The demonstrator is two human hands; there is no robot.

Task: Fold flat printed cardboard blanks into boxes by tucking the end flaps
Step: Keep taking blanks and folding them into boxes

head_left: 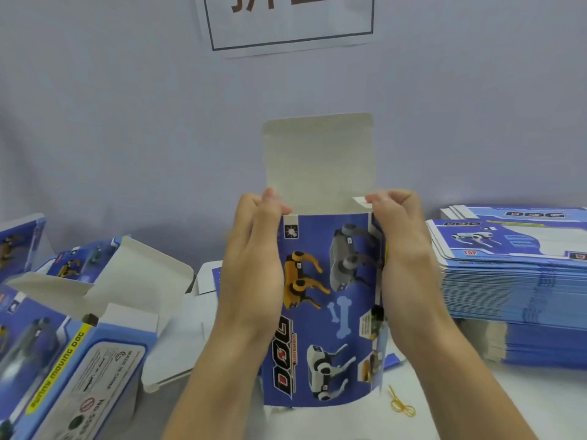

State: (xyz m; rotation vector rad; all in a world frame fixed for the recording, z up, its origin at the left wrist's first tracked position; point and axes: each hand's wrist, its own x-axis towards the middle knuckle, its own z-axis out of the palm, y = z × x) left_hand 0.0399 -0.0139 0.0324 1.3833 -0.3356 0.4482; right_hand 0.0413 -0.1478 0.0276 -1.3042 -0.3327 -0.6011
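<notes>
1. We hold the box (324, 312) up in the middle, w/ its big top flap (317, 160) standing straight up at 12 o'clock. It's off the table (476, 404), btw our two hands.
2. Our left hand (257, 249) grips the box's 9 o'clock edge, fingers curled round it near the top corner. Our right hand (400, 236) grips the 3 o'clock edge, and its fingertips pinch the small side flap (362, 201) there.
3. We think the next step is folding the small flaps in, then tucking the big one. If we squeeze too hard, the box walls may bend in and crease the dog pics.
4. If the small flap slips from our right fingers, it may pop back out and block the big flap.
5. If we push the big flap down crooked, its tab may miss the slot and crumple.
6. We can't tell if the bottom end is shut yet; it's hidden low at 6 o'clock. If it's open, the box may go flat again.
7. The tall stack of flat blanks (514, 281) sits near at 3 o'clock; a wide elbow swing may knock it.
8. Done boxes (82, 360) lie at 8 o'clock, and a yellow rubber band (401, 406) lies at 5 o'clock. It may get stuck under the box when we set it down.
</notes>
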